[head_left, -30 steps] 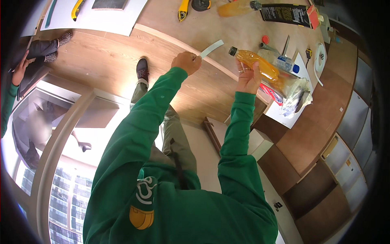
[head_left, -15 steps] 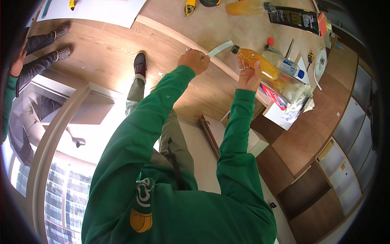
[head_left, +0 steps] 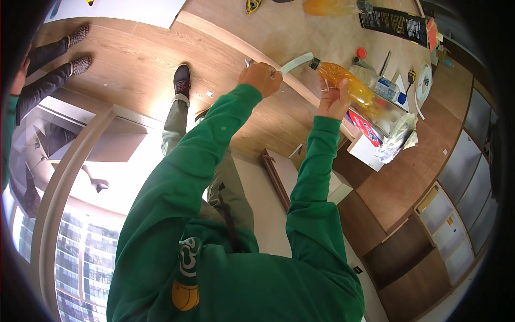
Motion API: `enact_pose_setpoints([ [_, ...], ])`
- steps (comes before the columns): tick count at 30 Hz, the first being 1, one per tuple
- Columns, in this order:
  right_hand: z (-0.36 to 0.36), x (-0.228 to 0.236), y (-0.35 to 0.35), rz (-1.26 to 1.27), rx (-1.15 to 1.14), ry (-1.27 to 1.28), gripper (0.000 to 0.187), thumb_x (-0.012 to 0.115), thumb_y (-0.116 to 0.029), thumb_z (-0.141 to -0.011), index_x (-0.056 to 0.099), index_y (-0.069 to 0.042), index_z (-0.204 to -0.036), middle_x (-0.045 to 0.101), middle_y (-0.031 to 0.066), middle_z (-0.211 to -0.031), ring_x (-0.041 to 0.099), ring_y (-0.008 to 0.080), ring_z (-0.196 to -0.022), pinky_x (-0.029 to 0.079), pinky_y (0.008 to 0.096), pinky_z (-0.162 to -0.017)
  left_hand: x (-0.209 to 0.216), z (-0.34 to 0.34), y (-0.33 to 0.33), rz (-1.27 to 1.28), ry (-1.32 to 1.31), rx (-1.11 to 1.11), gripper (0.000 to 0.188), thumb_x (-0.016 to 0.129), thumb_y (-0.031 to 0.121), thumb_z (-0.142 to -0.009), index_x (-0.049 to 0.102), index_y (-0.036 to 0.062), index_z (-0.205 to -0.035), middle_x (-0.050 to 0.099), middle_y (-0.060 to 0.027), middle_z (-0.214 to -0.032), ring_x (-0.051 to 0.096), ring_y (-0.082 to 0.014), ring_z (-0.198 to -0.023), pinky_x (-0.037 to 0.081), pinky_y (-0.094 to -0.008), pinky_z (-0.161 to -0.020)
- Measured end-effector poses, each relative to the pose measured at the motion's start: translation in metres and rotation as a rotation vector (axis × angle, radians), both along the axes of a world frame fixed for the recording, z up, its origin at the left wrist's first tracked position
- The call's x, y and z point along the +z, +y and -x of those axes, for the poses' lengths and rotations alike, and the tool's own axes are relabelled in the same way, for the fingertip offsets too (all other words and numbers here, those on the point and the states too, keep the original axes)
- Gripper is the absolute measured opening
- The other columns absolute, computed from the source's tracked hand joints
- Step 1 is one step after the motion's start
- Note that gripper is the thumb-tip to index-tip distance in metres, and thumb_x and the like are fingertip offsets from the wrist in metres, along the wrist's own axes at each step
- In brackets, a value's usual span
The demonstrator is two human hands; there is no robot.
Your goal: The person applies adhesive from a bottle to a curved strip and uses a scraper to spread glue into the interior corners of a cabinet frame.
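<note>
While the bottle [head_left: 351,88] is gripped in the closed right hand [head_left: 332,99], the tube [head_left: 295,63] pinched in the left hand [head_left: 261,78] is best steadied at its mouth.

I see the left grip [head_left: 261,78] to the left of the right grip [head_left: 332,100], the tube [head_left: 295,63] running between them to the mouth of the bottle [head_left: 348,86]. Right of the bottle, on the table [head_left: 300,27], lies a second bottle [head_left: 375,83].
</note>
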State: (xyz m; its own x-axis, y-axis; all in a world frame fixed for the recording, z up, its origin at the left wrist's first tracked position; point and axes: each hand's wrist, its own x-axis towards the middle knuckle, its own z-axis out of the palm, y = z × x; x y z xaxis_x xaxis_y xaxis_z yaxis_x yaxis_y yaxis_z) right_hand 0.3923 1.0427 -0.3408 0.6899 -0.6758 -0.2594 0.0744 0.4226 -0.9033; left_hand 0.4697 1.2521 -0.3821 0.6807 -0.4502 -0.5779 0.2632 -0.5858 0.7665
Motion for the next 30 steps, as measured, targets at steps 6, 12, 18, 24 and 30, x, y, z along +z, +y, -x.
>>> enact_pose_setpoints([
  [6, -0.002, 0.004, 0.007, 0.042, -0.016, -0.01, 0.036, 0.07, -0.014, -0.093, 0.055, -0.005, -0.125, 0.065, 0.0123, -0.121, 0.065, 0.0325, -0.111, 0.056, 0.0564, -0.094, 0.002, 0.0, 0.0, 0.023, 0.016, -0.011, 0.036, 0.058, 0.037, -0.088, 0.077, 0.0063, -0.088, 0.072, -0.0184, -0.084, 0.068, -0.0383, -0.086, 0.052, -0.0475, -0.085],
  [12, -0.007, 0.005, 0.021, 0.313, 0.003, 0.046, 0.037, 0.071, -0.008, -0.091, 0.056, -0.003, -0.124, 0.064, 0.0125, -0.12, 0.064, 0.0282, -0.11, 0.059, 0.0538, -0.091, 0.001, -0.001, 0.0, 0.016, 0.025, -0.021, 0.036, 0.059, 0.037, -0.088, 0.077, 0.0059, -0.086, 0.071, -0.0191, -0.083, 0.068, -0.0381, -0.085, 0.052, -0.0469, -0.085],
  [18, -0.016, -0.008, 0.029, 0.65, 0.097, 0.119, 0.044, 0.074, -0.007, -0.089, 0.055, 0.003, -0.127, 0.064, 0.0131, -0.123, 0.062, 0.0239, -0.115, 0.052, 0.0382, -0.099, 0.001, 0.003, 0.001, 0.039, 0.021, -0.009, 0.036, 0.059, 0.036, -0.089, 0.076, 0.0056, -0.083, 0.071, -0.0189, -0.079, 0.068, -0.0374, -0.081, 0.053, -0.0465, -0.082],
  [24, -0.015, -0.004, 0.047, 1.067, 0.317, 0.236, 0.035, 0.075, -0.009, -0.088, 0.063, 0.002, -0.119, 0.064, 0.0159, -0.127, 0.062, 0.024, -0.113, 0.047, 0.0361, -0.101, -0.014, 0.009, 0.0, -0.005, -0.047, 0.002, 0.035, 0.059, 0.04, -0.09, 0.078, 0.0121, -0.081, 0.071, -0.012, -0.074, 0.068, -0.0309, -0.072, 0.053, -0.0411, -0.076],
  [30, -0.026, -0.004, 0.029, 1.017, 0.291, 0.281, 0.041, 0.072, -0.01, -0.092, 0.059, 0.004, -0.128, 0.062, 0.0141, -0.131, 0.059, 0.0215, -0.118, 0.045, 0.0335, -0.103, -0.013, 0.012, 0.0, 0.025, -0.014, 0.041, 0.034, 0.06, 0.039, -0.09, 0.078, 0.0125, -0.08, 0.07, -0.0113, -0.072, 0.068, -0.0305, -0.072, 0.054, -0.0408, -0.075],
])
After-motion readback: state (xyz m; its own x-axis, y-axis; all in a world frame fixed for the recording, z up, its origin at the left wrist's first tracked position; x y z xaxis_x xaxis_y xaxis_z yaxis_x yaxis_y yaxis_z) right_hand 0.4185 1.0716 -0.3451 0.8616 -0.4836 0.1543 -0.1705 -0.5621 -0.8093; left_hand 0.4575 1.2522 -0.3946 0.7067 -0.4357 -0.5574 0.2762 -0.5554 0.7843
